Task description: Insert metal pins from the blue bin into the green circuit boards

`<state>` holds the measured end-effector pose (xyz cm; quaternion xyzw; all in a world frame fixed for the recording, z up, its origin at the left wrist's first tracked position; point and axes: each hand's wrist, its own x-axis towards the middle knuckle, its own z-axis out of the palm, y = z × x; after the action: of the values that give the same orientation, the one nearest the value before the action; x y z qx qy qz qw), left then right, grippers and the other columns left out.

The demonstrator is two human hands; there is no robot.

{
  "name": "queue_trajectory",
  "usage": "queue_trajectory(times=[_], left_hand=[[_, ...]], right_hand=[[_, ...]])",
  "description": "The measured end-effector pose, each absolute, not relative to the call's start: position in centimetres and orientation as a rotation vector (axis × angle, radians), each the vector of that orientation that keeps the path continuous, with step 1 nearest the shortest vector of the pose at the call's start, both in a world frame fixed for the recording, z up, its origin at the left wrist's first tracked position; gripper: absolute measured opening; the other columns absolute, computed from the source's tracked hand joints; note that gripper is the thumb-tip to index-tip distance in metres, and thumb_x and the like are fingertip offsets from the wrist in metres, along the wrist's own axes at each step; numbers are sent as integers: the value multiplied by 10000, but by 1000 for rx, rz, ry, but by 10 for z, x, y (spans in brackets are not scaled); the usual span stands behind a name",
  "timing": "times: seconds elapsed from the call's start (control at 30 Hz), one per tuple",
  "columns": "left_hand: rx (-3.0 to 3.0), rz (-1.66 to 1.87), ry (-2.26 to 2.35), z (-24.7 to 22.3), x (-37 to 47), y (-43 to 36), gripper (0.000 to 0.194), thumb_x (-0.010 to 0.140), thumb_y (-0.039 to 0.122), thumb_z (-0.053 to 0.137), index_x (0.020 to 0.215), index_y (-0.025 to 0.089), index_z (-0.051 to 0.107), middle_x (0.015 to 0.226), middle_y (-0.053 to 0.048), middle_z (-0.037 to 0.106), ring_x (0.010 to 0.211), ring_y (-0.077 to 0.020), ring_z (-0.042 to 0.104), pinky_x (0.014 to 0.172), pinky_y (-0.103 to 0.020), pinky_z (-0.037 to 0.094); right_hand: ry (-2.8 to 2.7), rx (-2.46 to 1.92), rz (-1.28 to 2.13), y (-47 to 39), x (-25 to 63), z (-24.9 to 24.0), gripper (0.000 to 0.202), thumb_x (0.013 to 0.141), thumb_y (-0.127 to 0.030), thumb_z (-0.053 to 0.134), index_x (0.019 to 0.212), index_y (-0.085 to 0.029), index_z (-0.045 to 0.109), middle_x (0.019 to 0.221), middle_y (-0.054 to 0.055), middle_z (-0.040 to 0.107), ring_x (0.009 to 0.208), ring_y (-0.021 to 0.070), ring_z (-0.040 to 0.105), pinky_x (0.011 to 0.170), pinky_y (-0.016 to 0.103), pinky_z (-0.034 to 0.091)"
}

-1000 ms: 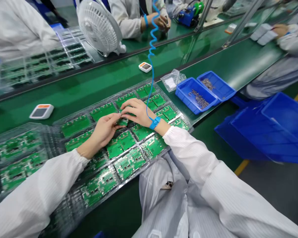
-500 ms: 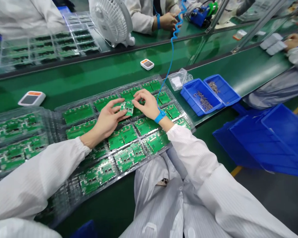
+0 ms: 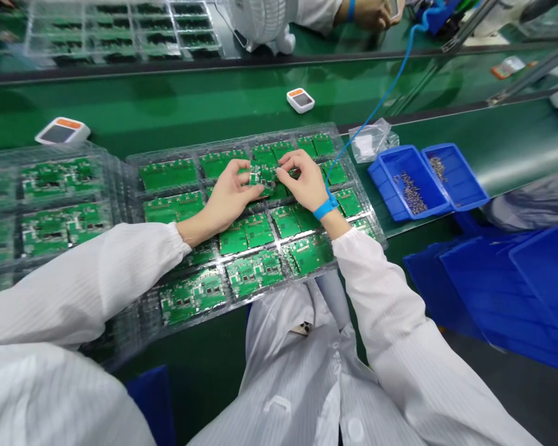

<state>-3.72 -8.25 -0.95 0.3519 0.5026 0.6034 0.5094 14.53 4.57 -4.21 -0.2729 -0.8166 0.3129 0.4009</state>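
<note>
My left hand (image 3: 229,197) grips a small green circuit board (image 3: 262,176) between thumb and fingers, its component side facing up. At the board's right edge, the thumb and index finger of my right hand (image 3: 305,183) are pinched together. Whatever lies between those fingertips is too small to make out. A blue wrist strap (image 3: 325,208) with a cord circles my right wrist. Beneath both hands lies a clear plastic tray (image 3: 278,246) whose compartments hold several green circuit boards (image 3: 307,253).
Stacked trays of boards (image 3: 61,226) stand at left. Two blue bins (image 3: 402,214) with small metal parts sit at right, beside a clear plastic bag (image 3: 372,141). White devices (image 3: 301,100) lie behind the tray. Across the bench are a fan (image 3: 260,21) and a co-worker's hand (image 3: 369,12).
The view has shifted, so the bench sits higher and farther right in the picture. Both hands stay at the circuit board, which now looks tilted differently. The co-worker's hand remains across the bench.
</note>
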Motion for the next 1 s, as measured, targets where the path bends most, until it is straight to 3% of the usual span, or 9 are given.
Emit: queue_trajectory(times=[0.23, 0.37, 0.67, 1.0], left_hand=[[967, 1425, 1224, -12, -35, -87, 843, 722, 276, 1049, 1472, 251, 666, 1076, -65, 744, 1237, -374, 755, 1027, -468, 639], [1012, 1501, 1236, -23, -40, -90, 847, 726, 397, 1059, 1476, 297, 677, 1178, -73, 729, 1259, -385, 751, 1021, -499, 647], [954, 1585, 1272, -40, -39, -82, 660, 880, 429, 929, 1472, 297, 667, 1390, -95, 662, 1417, -407, 668, 1100, -570, 618], [1439, 1414, 1118, -26, -41, -86, 768, 859, 478, 968, 1518, 278, 628, 1265, -101, 679, 1382, -373, 676, 1157, -513, 581]], right_hand=[[-2056, -658, 816, 51, 146, -47, 369, 1057, -550, 712, 881, -241, 610, 1146, 86, 709, 1130, 263, 666, 1110, 503, 552], [-2051, -656, 819, 52, 145, -48, 434, 1060, -633, 685, 886, -241, 618, 1107, 80, 709, 1118, 260, 670, 1126, 504, 554], [-2057, -628, 855, 51, 146, -45, 473, 1065, -691, 665, 923, -242, 625, 1094, 67, 704, 1136, 252, 674, 1156, 500, 542], [-2064, -618, 877, 53, 147, -48, 499, 1067, -735, 647, 983, -243, 634, 1061, 55, 681, 1112, 243, 653, 1161, 487, 549]])
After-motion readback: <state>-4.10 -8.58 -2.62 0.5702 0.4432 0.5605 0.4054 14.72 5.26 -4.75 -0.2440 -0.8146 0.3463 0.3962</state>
